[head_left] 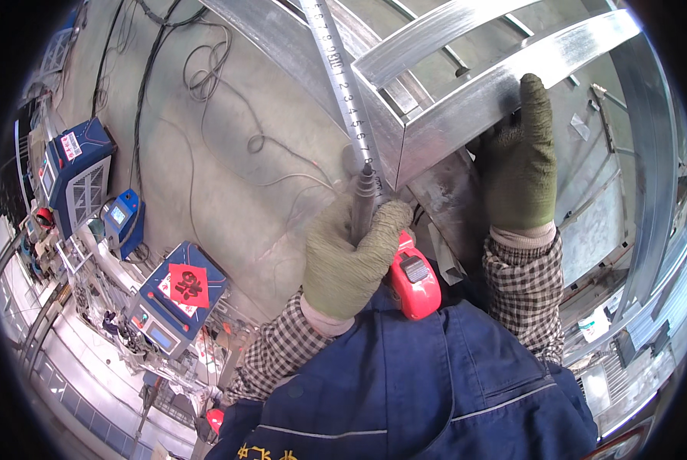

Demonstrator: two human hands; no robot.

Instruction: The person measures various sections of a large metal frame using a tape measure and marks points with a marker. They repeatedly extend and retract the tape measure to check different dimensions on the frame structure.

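Marker (pixel 364 205) in left hand (pixel 339 264), tape measure (pixel 418 287)

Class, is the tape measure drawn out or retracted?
Drawn out: its marked blade extends past the left hand to the picture's top.

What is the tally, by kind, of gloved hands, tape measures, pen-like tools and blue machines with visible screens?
Gloved hands: 2 (left hand, right hand)
Red tape measure: 1
Grey pen-like tool: 1
Blue machines: 3 (upper machine, middle machine, lower machine)
Total: 7
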